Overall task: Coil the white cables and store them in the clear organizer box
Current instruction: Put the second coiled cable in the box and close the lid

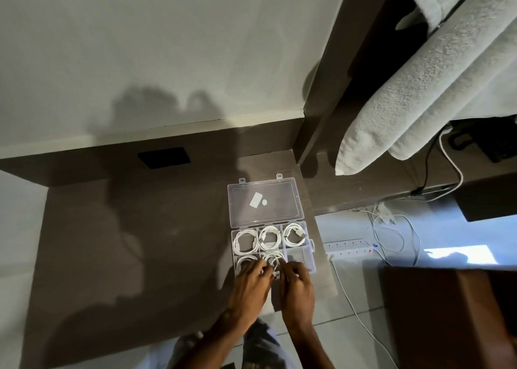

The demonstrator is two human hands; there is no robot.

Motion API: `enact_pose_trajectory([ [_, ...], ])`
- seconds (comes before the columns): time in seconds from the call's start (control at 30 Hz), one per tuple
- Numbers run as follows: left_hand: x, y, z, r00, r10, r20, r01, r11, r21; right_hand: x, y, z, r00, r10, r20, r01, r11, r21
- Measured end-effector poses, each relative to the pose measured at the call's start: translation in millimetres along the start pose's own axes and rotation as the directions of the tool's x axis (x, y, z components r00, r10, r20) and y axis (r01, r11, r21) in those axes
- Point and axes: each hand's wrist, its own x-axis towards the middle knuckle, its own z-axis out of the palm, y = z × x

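The clear organizer box lies open on the brown desk, its lid folded back toward the wall. Its far row holds three coiled white cables: left, middle and right. Another coil lies in the near left compartment. My left hand and my right hand meet over the near middle compartment, fingertips pinching a coiled white cable down into it. The near right compartment holds nothing. My fingers hide the front edge of the box.
The brown desk runs left, with a black wall plate behind it. Right of the desk, on the floor, lie a white power strip and loose cables. Folded white towels hang at upper right. A brown box stands at lower right.
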Motion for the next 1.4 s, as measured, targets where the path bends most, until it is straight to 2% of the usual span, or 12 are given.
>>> enact_pose_trajectory([
  [0.1, 6, 2, 6, 0.998, -0.029, -0.047, 0.031, 0.999, 0.044, 1, 4, 0, 1.000, -0.006, 0.014, 0.006, 1.000, 0.011],
  [0.27, 16, 0, 12, 0.996, -0.083, -0.013, 0.084, 0.994, 0.075, 7, 5, 0, 0.996, 0.066, 0.058, -0.063, 0.996, -0.061],
  [0.47, 33, 4, 15, 0.983, -0.180, -0.025, 0.182, 0.977, 0.107, 26, -4, -3, 0.986, 0.143, 0.081, -0.145, 0.989, 0.019],
  [0.8, 25, -9, 17, 0.985, -0.122, -0.118, 0.110, 0.988, -0.106, -1, 4, -20, 0.999, 0.029, -0.031, -0.024, 0.988, 0.151],
  [0.87, 32, -17, 8, 0.955, -0.219, -0.199, 0.172, 0.959, -0.227, -6, 12, -23, 0.995, 0.068, -0.070, -0.056, 0.985, 0.164],
  [0.97, 55, -41, -14, 0.828, -0.409, -0.383, 0.252, 0.882, -0.399, -9, 27, -23, 0.989, 0.150, -0.009, -0.147, 0.974, 0.171],
  [1.03, 78, -61, -30, 0.773, -0.561, -0.296, 0.354, 0.769, -0.532, -7, 32, -22, 0.985, 0.162, 0.062, -0.171, 0.968, 0.183],
  [1.07, 91, -70, -37, 0.752, -0.637, -0.169, 0.398, 0.644, -0.653, -5, 33, -22, 0.983, 0.164, 0.084, -0.177, 0.966, 0.188],
  [1.17, 123, -87, -59, 0.701, -0.662, 0.264, 0.425, 0.091, -0.901, 7, 31, -18, 0.979, 0.173, 0.111, -0.193, 0.960, 0.204],
  [1.2, 128, -88, -65, 0.709, -0.619, 0.338, 0.423, -0.011, -0.906, 12, 31, -17, 0.976, 0.182, 0.116, -0.203, 0.959, 0.198],
  [1.27, 133, -94, -77, 0.724, -0.584, 0.368, 0.400, -0.079, -0.913, 22, 29, -18, 0.975, 0.186, 0.121, -0.207, 0.961, 0.185],
  [1.4, 128, -100, -96, 0.727, -0.621, 0.294, 0.310, -0.086, -0.947, 39, 20, -21, 0.981, 0.163, 0.103, -0.183, 0.956, 0.229],
])
